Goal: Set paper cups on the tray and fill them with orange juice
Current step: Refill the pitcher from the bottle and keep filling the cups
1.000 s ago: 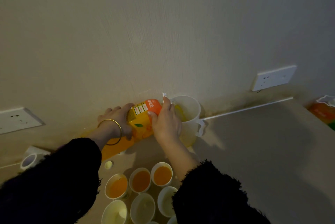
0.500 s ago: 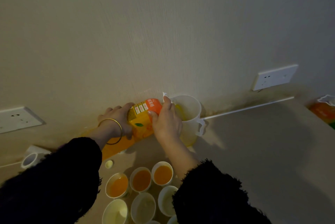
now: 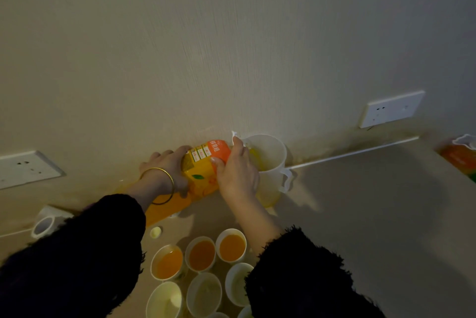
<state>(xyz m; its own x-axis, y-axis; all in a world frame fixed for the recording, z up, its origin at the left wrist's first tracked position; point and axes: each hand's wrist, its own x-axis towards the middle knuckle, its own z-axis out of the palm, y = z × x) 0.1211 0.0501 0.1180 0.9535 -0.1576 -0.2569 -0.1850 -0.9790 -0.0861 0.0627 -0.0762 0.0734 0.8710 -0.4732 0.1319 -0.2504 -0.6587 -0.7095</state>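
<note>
Your left grip clasps the base of the juice carton, your right grip its spout end. The carton lies tipped over the measuring jug by the wall, juice showing inside. Three filled cups stand in a row; at least three empty cups stand nearer you. Judged about half done. Tray not discernible.

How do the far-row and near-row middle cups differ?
The far-row middle cup holds orange juice; the near-row middle cup shows a pale, seemingly empty inside. The far-row one sits nearer the juice carton, the near-row one nearer the camera. Both are upright white paper cups.
</note>
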